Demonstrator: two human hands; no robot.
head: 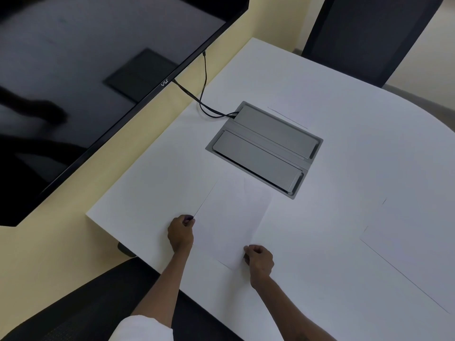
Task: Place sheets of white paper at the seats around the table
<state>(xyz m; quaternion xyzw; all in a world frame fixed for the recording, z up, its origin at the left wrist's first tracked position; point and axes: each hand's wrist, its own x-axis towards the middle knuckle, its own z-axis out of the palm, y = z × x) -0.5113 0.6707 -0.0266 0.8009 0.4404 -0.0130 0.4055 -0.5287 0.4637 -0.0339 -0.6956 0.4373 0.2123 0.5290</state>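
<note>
Both hands pinch one sheet lying on the table: left hand at its left edge, right hand at its near corner.

The screen runs off the top and left edges, and the reflection in it is a dark smear. The far chair is cut by the top edge, the near chair by the bottom. A second sheet leaves the frame at the right. White paper on white table leaves sheet edges faint.
</note>
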